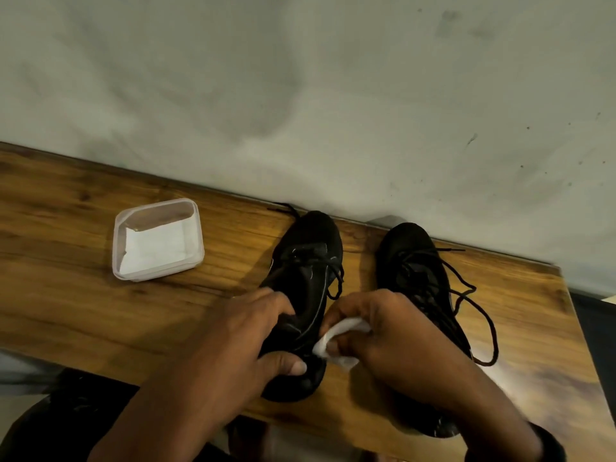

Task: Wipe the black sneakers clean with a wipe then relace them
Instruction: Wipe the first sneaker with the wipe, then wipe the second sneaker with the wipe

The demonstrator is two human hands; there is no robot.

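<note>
We see two black lace-up sneakers on brown wooden tabletop (100,305), toes toward grey wall (300,78). Left hand (246,331) grips heel end of left black sneaker (308,261), thumb across collar. Right hand (393,335) closed round crumpled white wipe (336,345), pressed to that sneaker's right side. Right black sneaker (413,271) just right of it, laces loose. Clear plastic tub (158,240) holding white wipes sits well left of left sneaker.
</note>
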